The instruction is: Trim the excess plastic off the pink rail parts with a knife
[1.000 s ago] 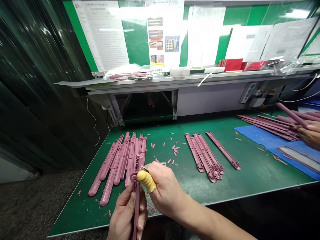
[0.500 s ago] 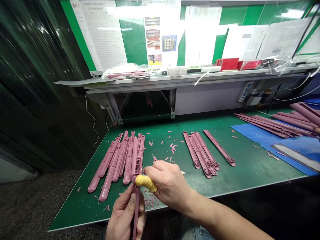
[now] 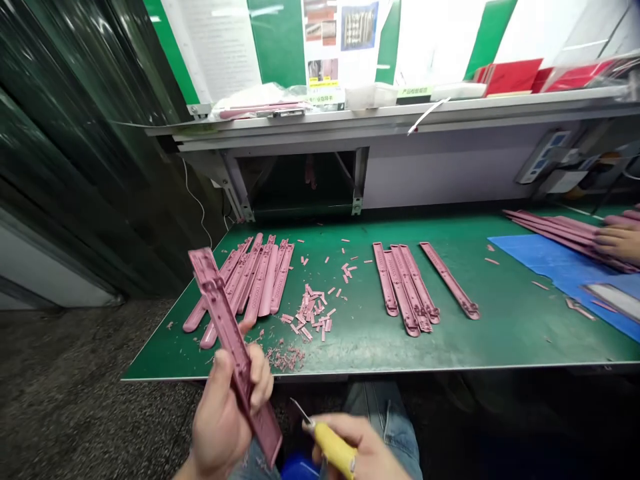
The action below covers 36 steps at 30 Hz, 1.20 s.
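Note:
My left hand (image 3: 227, 407) is closed around a long pink plastic strip (image 3: 226, 323), held tilted with its ribbed inner side showing, over the table's front edge. Low in the view, my right hand (image 3: 360, 443) grips a deburring knife (image 3: 333, 448) with a yellow handle and a thin curved metal tip. The tip points up and left, apart from the strip. Behind my left hand lies a pile of similar pink strips (image 3: 267, 283). Small pink offcuts (image 3: 313, 310) and fine shavings (image 3: 286, 358) are scattered beside it.
More pink strips (image 3: 400, 287) lie at the middle right of the green table (image 3: 360, 347). At the far right, another person's hand (image 3: 620, 241) touches strips above a blue sheet (image 3: 530, 257). A metal shelf (image 3: 390, 119) runs along the back.
My right hand and the knife have come away from the strip, down and to the right. My left hand has raised and tilted the strip leftward. The camera view has shifted.

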Each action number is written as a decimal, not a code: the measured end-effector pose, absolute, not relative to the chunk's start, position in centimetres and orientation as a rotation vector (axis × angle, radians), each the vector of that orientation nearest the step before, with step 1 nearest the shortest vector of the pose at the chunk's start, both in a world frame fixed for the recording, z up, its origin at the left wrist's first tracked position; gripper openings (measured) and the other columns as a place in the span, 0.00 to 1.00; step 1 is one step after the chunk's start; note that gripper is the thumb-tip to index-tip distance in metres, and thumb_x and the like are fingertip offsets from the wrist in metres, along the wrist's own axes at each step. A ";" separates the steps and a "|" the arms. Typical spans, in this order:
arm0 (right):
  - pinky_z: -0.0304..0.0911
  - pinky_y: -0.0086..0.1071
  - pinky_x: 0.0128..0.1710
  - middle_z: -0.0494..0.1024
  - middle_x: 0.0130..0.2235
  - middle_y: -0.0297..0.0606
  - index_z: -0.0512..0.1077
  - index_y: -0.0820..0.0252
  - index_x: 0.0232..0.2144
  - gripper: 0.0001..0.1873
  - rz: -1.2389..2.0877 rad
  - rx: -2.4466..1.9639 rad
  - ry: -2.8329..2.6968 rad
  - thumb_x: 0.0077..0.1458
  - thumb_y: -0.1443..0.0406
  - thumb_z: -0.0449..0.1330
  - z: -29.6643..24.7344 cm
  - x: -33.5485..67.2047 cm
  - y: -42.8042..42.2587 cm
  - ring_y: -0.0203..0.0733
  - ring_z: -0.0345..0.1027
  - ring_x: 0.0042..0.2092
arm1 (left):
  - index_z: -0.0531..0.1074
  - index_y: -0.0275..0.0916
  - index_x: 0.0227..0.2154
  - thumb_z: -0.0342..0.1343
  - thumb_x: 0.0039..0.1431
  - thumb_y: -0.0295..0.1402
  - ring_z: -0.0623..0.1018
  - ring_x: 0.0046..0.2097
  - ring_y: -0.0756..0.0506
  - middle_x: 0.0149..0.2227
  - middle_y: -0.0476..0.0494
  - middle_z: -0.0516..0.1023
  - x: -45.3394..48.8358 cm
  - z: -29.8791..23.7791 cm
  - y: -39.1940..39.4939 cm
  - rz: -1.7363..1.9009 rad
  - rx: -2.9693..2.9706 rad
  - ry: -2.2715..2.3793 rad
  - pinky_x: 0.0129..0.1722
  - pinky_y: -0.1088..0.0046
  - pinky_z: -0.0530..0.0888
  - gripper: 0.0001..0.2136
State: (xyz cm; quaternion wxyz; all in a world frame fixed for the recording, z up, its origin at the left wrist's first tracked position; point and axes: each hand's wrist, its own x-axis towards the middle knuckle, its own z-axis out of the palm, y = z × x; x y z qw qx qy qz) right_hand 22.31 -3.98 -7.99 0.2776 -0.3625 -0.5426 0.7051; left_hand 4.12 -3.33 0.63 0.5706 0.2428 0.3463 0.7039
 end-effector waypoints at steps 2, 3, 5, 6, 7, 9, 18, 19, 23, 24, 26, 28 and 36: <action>0.59 0.31 0.35 0.75 0.35 0.40 0.76 0.56 0.44 0.21 1.417 -0.992 -1.799 0.57 0.50 0.57 -4.8 23.6 -1.7 0.38 0.66 0.34 | 0.66 0.46 0.54 0.51 0.60 0.46 0.63 0.21 0.53 0.24 0.52 0.67 5.2 1.9 -0.9 1.780 0.859 0.790 0.21 0.76 0.63 0.21; 0.59 0.32 0.37 0.75 0.36 0.40 0.76 0.55 0.46 0.19 1.190 -1.018 -1.934 0.58 0.52 0.57 -3.3 24.2 -0.6 0.40 0.66 0.36 | 0.67 0.45 0.53 0.52 0.59 0.47 0.64 0.21 0.53 0.25 0.51 0.67 5.8 2.5 0.1 1.813 0.967 0.781 0.22 0.75 0.64 0.21; 0.57 0.33 0.36 0.75 0.35 0.39 0.75 0.52 0.46 0.15 0.829 -1.091 -2.145 0.60 0.56 0.56 -1.0 25.1 0.9 0.41 0.66 0.36 | 0.69 0.45 0.52 0.54 0.58 0.47 0.64 0.21 0.52 0.25 0.51 0.69 7.0 3.3 1.1 1.856 1.100 0.773 0.23 0.74 0.64 0.21; 0.56 0.32 0.35 0.75 0.34 0.38 0.75 0.51 0.45 0.14 0.711 -1.128 -2.229 0.60 0.57 0.56 -0.4 25.4 1.2 0.41 0.66 0.34 | 0.70 0.45 0.51 0.55 0.57 0.47 0.64 0.21 0.52 0.25 0.51 0.69 7.5 3.6 1.3 1.876 1.141 0.772 0.23 0.73 0.65 0.21; 0.55 0.32 0.33 0.75 0.33 0.37 0.76 0.51 0.42 0.12 0.624 -1.156 -2.296 0.60 0.58 0.56 0.0 25.6 1.3 0.40 0.66 0.33 | 0.70 0.45 0.51 0.56 0.56 0.48 0.64 0.21 0.51 0.24 0.50 0.70 7.8 3.7 1.2 1.891 1.180 0.767 0.23 0.73 0.65 0.21; 0.52 0.31 0.30 0.74 0.30 0.36 0.76 0.52 0.36 0.10 0.517 -1.176 -2.386 0.60 0.58 0.56 0.0 25.7 0.9 0.39 0.66 0.31 | 0.71 0.45 0.51 0.57 0.56 0.47 0.64 0.21 0.51 0.24 0.50 0.70 8.3 3.7 0.8 1.905 1.267 0.751 0.23 0.72 0.66 0.21; 0.50 0.30 0.29 0.74 0.29 0.36 0.77 0.54 0.34 0.14 0.393 -1.183 -2.319 0.60 0.55 0.55 -1.2 23.2 -1.8 0.37 0.66 0.30 | 0.75 0.49 0.48 0.59 0.54 0.47 0.64 0.22 0.49 0.20 0.50 0.66 6.7 3.2 -3.1 1.795 1.359 0.742 0.21 0.72 0.62 0.20; 0.50 0.31 0.29 0.75 0.29 0.36 0.77 0.54 0.34 0.13 0.391 -1.182 -2.320 0.60 0.56 0.55 -1.2 22.7 -2.0 0.38 0.66 0.30 | 0.75 0.50 0.48 0.59 0.53 0.47 0.64 0.22 0.49 0.20 0.50 0.66 6.3 3.3 -3.6 1.799 1.333 0.751 0.22 0.72 0.62 0.19; 0.49 0.31 0.29 0.74 0.29 0.35 0.76 0.53 0.32 0.11 0.425 -1.144 -2.391 0.60 0.58 0.56 -0.6 21.3 -3.1 0.38 0.65 0.30 | 0.75 0.54 0.47 0.60 0.51 0.51 0.62 0.22 0.50 0.20 0.52 0.65 4.6 3.4 -5.1 1.888 1.202 0.784 0.23 0.72 0.61 0.20; 0.48 0.32 0.28 0.75 0.29 0.34 0.76 0.53 0.32 0.11 0.442 -1.129 -2.414 0.60 0.58 0.55 -0.5 21.0 -3.3 0.37 0.65 0.30 | 0.75 0.55 0.47 0.60 0.50 0.52 0.62 0.21 0.51 0.19 0.52 0.65 4.3 3.4 -5.4 1.917 1.183 0.796 0.23 0.72 0.61 0.21; 0.48 0.32 0.28 0.75 0.30 0.34 0.75 0.52 0.32 0.11 0.471 -1.115 -2.450 0.60 0.58 0.55 -0.3 20.4 -3.6 0.38 0.65 0.30 | 0.75 0.56 0.46 0.60 0.48 0.54 0.61 0.21 0.51 0.19 0.53 0.65 3.7 3.4 -5.9 1.964 1.174 0.821 0.22 0.72 0.61 0.22; 0.48 0.32 0.28 0.75 0.30 0.33 0.75 0.51 0.33 0.10 0.482 -1.123 -2.476 0.60 0.58 0.55 -0.3 19.9 -3.7 0.38 0.66 0.30 | 0.75 0.57 0.46 0.59 0.49 0.54 0.61 0.21 0.51 0.19 0.53 0.65 3.2 3.3 -6.3 1.983 1.183 0.830 0.23 0.72 0.62 0.21; 0.46 0.33 0.27 0.74 0.29 0.33 0.76 0.48 0.36 0.09 0.411 -1.193 -2.498 0.58 0.57 0.57 -0.6 16.7 -1.7 0.39 0.66 0.30 | 0.75 0.56 0.47 0.58 0.51 0.53 0.62 0.22 0.51 0.19 0.53 0.64 0.3 2.4 -5.7 1.960 1.160 0.837 0.24 0.73 0.64 0.21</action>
